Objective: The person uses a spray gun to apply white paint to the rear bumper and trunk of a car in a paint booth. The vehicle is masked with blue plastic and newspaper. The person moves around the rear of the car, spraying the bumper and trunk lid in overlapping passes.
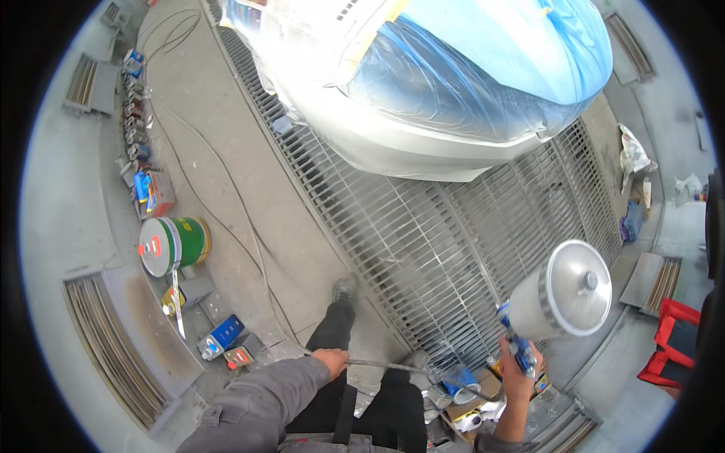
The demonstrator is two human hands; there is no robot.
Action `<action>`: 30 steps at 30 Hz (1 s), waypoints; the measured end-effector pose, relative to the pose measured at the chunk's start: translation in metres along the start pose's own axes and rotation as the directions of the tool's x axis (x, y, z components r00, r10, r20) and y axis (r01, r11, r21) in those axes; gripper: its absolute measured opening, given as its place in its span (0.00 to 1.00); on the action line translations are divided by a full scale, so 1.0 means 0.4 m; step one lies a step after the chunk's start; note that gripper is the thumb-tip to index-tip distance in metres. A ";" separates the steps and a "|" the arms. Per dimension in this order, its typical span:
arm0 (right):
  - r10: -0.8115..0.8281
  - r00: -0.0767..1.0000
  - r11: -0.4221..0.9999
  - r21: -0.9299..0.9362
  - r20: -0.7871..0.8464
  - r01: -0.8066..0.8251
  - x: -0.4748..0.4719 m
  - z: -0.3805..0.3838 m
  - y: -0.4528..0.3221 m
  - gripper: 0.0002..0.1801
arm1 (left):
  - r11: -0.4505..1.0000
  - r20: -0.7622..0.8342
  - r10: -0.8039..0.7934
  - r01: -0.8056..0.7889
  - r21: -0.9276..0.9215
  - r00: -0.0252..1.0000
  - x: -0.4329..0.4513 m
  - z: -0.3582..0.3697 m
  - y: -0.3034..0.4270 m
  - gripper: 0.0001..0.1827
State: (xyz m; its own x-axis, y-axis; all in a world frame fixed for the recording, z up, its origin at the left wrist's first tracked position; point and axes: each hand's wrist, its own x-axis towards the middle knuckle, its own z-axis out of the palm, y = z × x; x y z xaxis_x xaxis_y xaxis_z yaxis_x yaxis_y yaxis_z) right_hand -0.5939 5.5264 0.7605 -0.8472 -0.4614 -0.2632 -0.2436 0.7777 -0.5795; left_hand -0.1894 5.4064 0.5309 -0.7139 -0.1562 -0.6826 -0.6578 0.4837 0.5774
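My left hand (332,361) is closed around a grey air hose (391,365) that stretches across in front of my legs. In my right hand (518,368) is a gravity-feed paint spray gun (522,351) with a large pale cup and lid (578,289) on it. From the left hand the hose runs towards the spray gun; where it joins is hidden. Ahead, at the top, a white car bumper (419,153) shows below blue and clear masking film (481,62). Whether the trigger is pulled cannot be told.
Metal floor grating (430,243) lies ahead. More hose (209,147) trails over the concrete at left. Along the left wall stand a green drum (190,240), a blue can (226,331) and a row of cans (135,113). A blue tin (460,384) sits near my right foot; red-black fabric (674,340) is far right.
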 end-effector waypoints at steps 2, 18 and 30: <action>0.016 1.000 0.998 -0.052 -0.015 -0.017 -0.057 -0.085 0.053 0.07 | 0.999 -0.045 0.036 -0.035 0.009 0.998 -0.009 0.041 0.026 0.14; -0.103 0.937 0.855 0.452 -0.333 0.254 -0.753 -1.387 0.568 0.29 | 0.939 -0.465 0.088 0.082 0.333 0.881 -0.399 0.314 0.467 0.13; -0.106 0.804 0.980 0.077 -0.585 0.186 -0.700 -1.900 0.629 0.13 | 0.825 -0.050 -0.521 0.518 0.226 0.852 -0.411 0.647 0.435 0.14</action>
State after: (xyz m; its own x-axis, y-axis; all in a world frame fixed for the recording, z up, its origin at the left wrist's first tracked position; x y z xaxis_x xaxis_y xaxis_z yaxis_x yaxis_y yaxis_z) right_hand -0.7767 6.1758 1.2745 -0.9314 -0.2038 0.3015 -0.3596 0.6429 -0.6762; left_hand -0.1242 5.7391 0.6275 -0.2772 -0.4280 -0.8602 -0.8582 0.5129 0.0214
